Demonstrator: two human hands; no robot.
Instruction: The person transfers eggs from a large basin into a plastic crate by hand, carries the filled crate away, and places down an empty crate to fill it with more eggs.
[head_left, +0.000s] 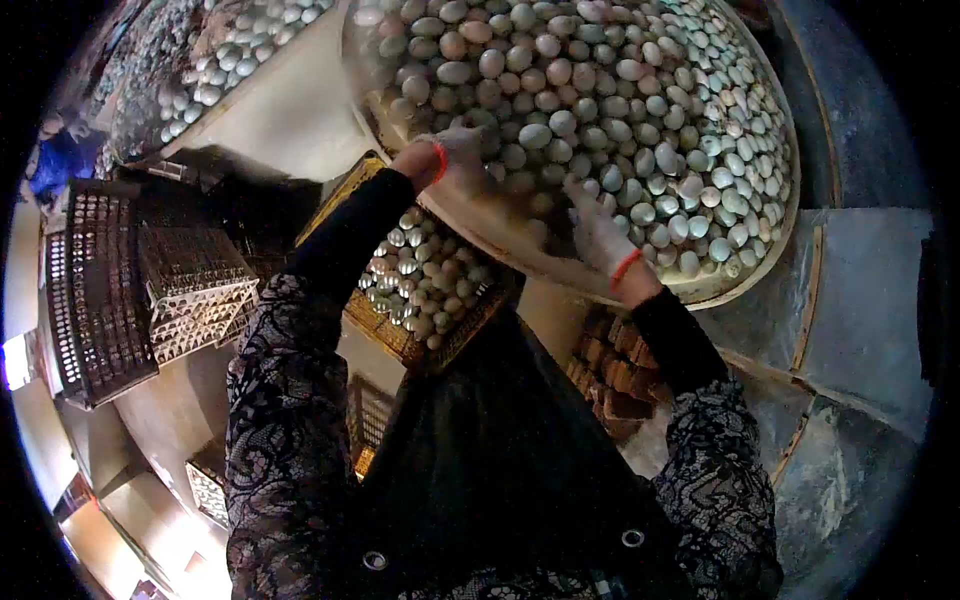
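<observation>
A large round tub (735, 293) holds a wide heap of pale eggs (590, 110), some whitish, some bluish or brownish. Over its near left part is my left hand (460, 155) in a whitish glove with an orange-red band at the wrist; its fingers are blurred among the eggs. My right hand (600, 235), gloved and banded likewise, reaches in over the near rim with its fingers stretched toward the eggs and apart, nothing visible in them. Between the hands the tub's inside is dark and smeared. Below my left forearm, a yellow crate (395, 338) contains many eggs.
A second large container (270, 115) of eggs stands at the upper left. Dark plastic crates (95, 290) and a lighter crate (200, 310) are stacked at the left. Bricks (620, 375) are piled under the tub's near side. Grey floor slabs (870, 310) lie at the right.
</observation>
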